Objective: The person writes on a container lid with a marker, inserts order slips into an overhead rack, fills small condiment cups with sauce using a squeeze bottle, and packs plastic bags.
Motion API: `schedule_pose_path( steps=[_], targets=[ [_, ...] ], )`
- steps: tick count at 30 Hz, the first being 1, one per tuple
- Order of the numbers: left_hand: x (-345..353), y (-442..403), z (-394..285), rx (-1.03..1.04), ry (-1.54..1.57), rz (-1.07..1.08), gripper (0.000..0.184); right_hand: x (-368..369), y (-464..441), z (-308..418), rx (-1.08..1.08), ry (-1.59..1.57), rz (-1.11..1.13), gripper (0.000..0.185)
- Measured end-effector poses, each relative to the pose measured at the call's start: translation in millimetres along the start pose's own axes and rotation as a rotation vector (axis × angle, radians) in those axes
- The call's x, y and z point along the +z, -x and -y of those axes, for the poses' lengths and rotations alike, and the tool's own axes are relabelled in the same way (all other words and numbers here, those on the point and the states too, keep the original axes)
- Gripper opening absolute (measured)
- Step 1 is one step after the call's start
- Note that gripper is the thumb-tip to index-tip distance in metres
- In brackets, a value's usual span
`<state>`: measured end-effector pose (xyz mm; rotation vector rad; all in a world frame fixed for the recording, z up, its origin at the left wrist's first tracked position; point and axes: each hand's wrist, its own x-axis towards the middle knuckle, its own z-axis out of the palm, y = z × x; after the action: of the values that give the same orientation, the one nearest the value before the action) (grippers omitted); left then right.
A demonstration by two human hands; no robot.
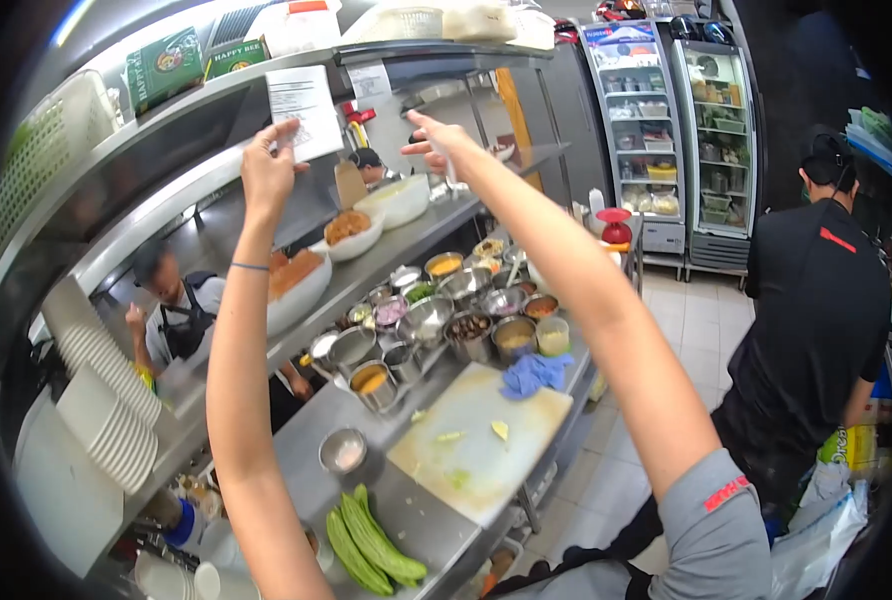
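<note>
My left hand (pixel 272 165) is raised at the shelf edge, its bent fingers closed at the lower left corner of a printed paper slip (pixel 304 112). My right hand (pixel 436 145) reaches up with fingers apart, near a second paper slip (pixel 369 80) but not touching it. Below my arms a white cutting board (pixel 436 460) carries a few green scraps and a pale yellow-green wedge (pixel 500 430). A crumpled blue cloth (pixel 536 376) lies at its far corner. Long green gourds (pixel 374 545) and a small metal bowl (pixel 344 451) sit on the steel counter.
Several metal containers of ingredients (pixel 426 318) crowd the counter's back. White bowls of food (pixel 351 235) line the shelf above. Stacked white dishes (pixel 106 420) stand left. A co-worker in black (pixel 816 290) is at right; another person (pixel 181 310) is behind the shelf. Glass-door fridges (pixel 721 150) stand behind.
</note>
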<state>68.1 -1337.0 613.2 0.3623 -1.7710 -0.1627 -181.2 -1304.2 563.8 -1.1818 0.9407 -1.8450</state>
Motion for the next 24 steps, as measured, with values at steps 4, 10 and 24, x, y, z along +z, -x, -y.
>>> schedule_pose_path(
  steps=[4, 10, 24],
  targets=[
    [28.6, -27.3, 24.7, 0.014, 0.109, 0.068, 0.031, 48.0, -84.9, -3.0, -0.059, -0.145, -0.117, 0.044],
    [51.2, -38.4, 28.6, -0.041, 0.199, 0.219, 0.036, 49.5, -159.3, 7.9, -0.271, -0.632, -0.199, 0.016],
    [93.1, -54.1, 51.5, -0.015, 0.208, 0.332, 0.045, -11.8, -182.1, 31.8, -0.243, -0.183, -0.208, 0.022]
  ],
)
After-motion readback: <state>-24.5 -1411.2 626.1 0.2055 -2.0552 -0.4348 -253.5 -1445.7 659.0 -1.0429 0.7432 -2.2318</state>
